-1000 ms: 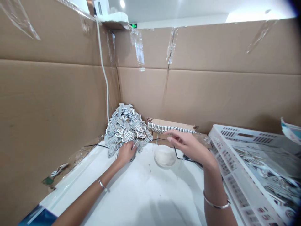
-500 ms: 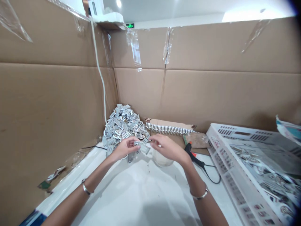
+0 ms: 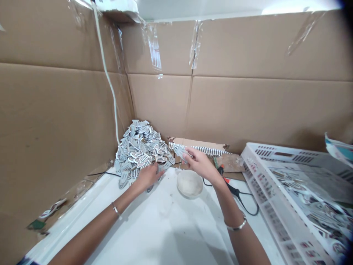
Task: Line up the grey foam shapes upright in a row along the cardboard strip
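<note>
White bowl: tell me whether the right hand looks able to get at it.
Likely yes: the white bowl sits close by, uncovered, though the right hand would probably have to release the gray slotted piece first.

The piece (image 3: pixel 179 149) between the fingers of the right hand (image 3: pixel 202 165) is pale grey, while the pile (image 3: pixel 142 143) at the fingers of the left hand (image 3: pixel 149 176) mixes grey with white and dark looped outlines. Behind the right fingers runs a row (image 3: pixel 211 151) striped white and dark; nearer than them is an off-white bowl (image 3: pixel 189 184). To their right come a black-and-orange tool (image 3: pixel 234 190) and a white, slot-patterned crate (image 3: pixel 252 167).
</note>
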Motion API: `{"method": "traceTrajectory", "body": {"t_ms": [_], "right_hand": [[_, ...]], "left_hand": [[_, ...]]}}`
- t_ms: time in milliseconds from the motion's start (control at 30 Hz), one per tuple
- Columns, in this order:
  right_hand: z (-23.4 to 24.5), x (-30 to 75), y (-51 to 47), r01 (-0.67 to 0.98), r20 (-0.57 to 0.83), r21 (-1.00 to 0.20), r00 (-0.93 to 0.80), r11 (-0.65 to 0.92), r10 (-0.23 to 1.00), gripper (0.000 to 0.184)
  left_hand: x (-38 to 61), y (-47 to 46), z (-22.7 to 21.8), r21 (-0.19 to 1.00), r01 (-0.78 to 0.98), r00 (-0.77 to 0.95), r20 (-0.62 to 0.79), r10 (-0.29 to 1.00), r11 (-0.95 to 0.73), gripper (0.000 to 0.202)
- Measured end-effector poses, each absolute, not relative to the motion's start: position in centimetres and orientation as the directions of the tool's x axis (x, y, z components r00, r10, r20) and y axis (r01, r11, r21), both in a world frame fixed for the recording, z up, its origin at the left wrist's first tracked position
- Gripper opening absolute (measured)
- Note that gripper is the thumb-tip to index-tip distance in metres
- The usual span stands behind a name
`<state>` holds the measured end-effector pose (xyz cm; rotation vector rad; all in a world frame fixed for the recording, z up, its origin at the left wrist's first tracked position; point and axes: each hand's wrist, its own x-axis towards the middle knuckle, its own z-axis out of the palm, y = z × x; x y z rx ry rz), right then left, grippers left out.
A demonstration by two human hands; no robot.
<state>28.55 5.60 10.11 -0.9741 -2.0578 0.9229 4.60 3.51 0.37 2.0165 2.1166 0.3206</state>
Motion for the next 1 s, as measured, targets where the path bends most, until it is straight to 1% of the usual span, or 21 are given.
{"method": "traceTrajectory", "body": {"t_ms": [33, 67, 133, 200, 367, 400, 433, 467, 500, 567, 600, 633, 700, 767, 900, 1000], "right_hand": [[10.1, 28.5, 5.7, 0.32, 0.246, -0.84, -0.496, 0.438, 0.833, 0.016], [10.0, 28.5, 5.7, 0.287, 0.225, -0.867, -0.503, 0.406, 0.835, 0.02], [10.0, 28.3, 5.8, 0.241, 0.191, -0.901, -0.526, 0.361, 0.829, 0.025], [10.1, 28.3, 5.8, 0.228, 0.19, -0.904, -0.544, 0.361, 0.818, 0.026], [9.9, 28.5, 6.2, 0.262, 0.256, -0.836, -0.59, 0.482, 0.765, 0.014], [9.7, 28.5, 6.2, 0.264, 0.247, -0.835, -0.605, 0.482, 0.757, 0.013], [9.5, 28.4, 6.3, 0.261, 0.23, -0.841, -0.619, 0.473, 0.751, 0.013], [9.4, 28.3, 6.3, 0.259, 0.209, -0.85, -0.633, 0.459, 0.745, 0.014], [9.2, 28.2, 6.3, 0.257, 0.191, -0.858, -0.645, 0.445, 0.74, 0.015], [9.0, 27.8, 6.3, 0.256, 0.164, -0.87, -0.656, 0.422, 0.737, 0.015], [8.9, 27.6, 6.4, 0.255, 0.159, -0.874, -0.654, 0.413, 0.74, 0.015], [8.8, 27.5, 6.4, 0.25, 0.16, -0.878, -0.649, 0.407, 0.744, 0.015], [8.6, 27.4, 6.6, 0.226, 0.174, -0.889, -0.637, 0.398, 0.751, 0.016], [8.4, 27.4, 6.9, 0.191, 0.191, -0.904, -0.618, 0.381, 0.763, 0.019], [8.3, 27.7, 7.3, 0.126, 0.204, -0.938, -0.555, 0.324, 0.807, 0.024], [8.4, 27.8, 7.3, 0.129, 0.218, -0.937, -0.515, 0.326, 0.829, 0.027]], "left_hand": [[5.1, 3.7, -0.1, 0.208, 0.975, -0.074, -0.007, 0.997, 0.074, 0.038], [5.7, 3.8, -0.5, 0.155, 0.984, -0.084, -0.014, 0.996, 0.085, 0.041], [6.4, 3.8, -1.0, 0.11, 0.99, -0.082, -0.025, 0.996, 0.085, 0.041], [6.7, 3.7, -1.1, 0.103, 0.992, -0.075, -0.031, 0.997, 0.078, 0.037], [5.2, 3.5, -0.8, 0.14, 0.987, -0.079, -0.026, 0.997, 0.082, 0.026], [4.6, 3.6, -0.8, 0.172, 0.982, -0.081, -0.019, 0.997, 0.083, 0.022], [4.1, 3.7, -0.7, 0.236, 0.969, -0.071, -0.007, 0.997, 0.07, 0.02], [3.5, 4.0, -0.6, 0.338, 0.94, -0.048, 0.01, 0.999, 0.041, 0.019], [3.0, 4.2, -0.3, 0.47, 0.883, -0.016, 0.034, 0.999, -0.001, 0.019], [2.5, 4.9, 0.5, 0.725, 0.681, 0.045, 0.095, 0.994, -0.1, 0.026], [2.5, 5.3, 1.1, 0.809, 0.572, 0.064, 0.118, 0.991, -0.133, 0.031], [2.6, 5.5, 1.9, 0.865, 0.48, 0.07, 0.13, 0.989, -0.148, 0.036], [3.3, 5.9, 3.6, 0.922, 0.358, 0.07, 0.132, 0.989, -0.149, 0.043], [4.4, 6.1, 5.3, 0.948, 0.281, 0.093, 0.129, 0.987, -0.151, 0.047], [6.0, 6.0, 7.4, 0.965, 0.186, 0.155, 0.155, 0.976, -0.183, 0.052], [6.3, 6.0, 7.7, 0.971, 0.14, 0.176, 0.168, 0.97, -0.194, 0.053]]}}
